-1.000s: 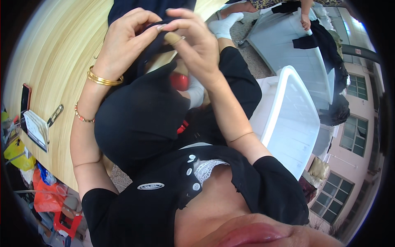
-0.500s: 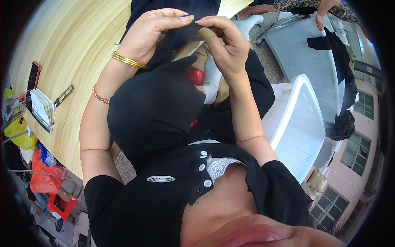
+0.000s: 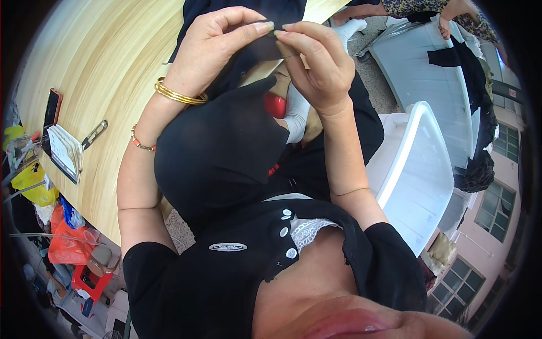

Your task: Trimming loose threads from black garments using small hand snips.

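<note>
Dark navy cloth (image 3: 257,52) hangs between my two raised hands near the top of the head view, its upper part spread over the table edge. My left hand (image 3: 217,42) pinches the cloth's edge between thumb and fingers. Close beside those fingertips, my right hand (image 3: 320,70) is closed in a pinch at the same edge, one finger wearing a tan covering. Whether a needle or thread is in that pinch is too small to tell. My black-clad leg (image 3: 217,152) lies below the cloth.
Left, a pale wooden table (image 3: 107,62) carries a phone (image 3: 52,107), a notebook (image 3: 65,152) and small thread snips (image 3: 94,134). A white plastic bin (image 3: 423,175) stands to my right, with a larger bin (image 3: 423,68) beyond. Another person's hand (image 3: 445,27) is over it.
The whole view has shifted slightly. My right hand has turned, its fingers fanning out more, and its fingertips are still beside my left ones. My left hand keeps its pinch on the cloth.
</note>
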A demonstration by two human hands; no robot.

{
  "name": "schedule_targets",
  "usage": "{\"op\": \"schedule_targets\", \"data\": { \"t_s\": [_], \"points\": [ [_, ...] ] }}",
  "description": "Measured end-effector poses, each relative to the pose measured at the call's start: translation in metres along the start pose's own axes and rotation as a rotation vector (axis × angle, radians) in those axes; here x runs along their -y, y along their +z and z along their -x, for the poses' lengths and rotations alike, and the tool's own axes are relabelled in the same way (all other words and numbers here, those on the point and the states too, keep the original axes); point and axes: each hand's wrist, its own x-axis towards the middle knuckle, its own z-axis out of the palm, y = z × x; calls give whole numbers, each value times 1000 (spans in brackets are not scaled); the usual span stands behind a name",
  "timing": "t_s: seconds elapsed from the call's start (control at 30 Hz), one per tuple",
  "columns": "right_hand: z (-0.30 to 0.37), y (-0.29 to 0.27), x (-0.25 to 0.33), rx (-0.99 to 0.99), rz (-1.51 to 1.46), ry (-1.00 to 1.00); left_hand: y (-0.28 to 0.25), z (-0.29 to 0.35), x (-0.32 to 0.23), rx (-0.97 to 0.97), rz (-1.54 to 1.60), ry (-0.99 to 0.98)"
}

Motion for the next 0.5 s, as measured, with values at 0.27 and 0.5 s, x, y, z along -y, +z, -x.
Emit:
{"op": "schedule_targets", "data": {
  "t_s": [0.27, 0.5],
  "points": [
    [2, -6, -3, 118, -31, -26, -4, -1, 7, 10, 78, -16],
    [-2, 5, -8, 54, 37, -90, -10, -2, 16, -7, 117, -81]
  ]
}}
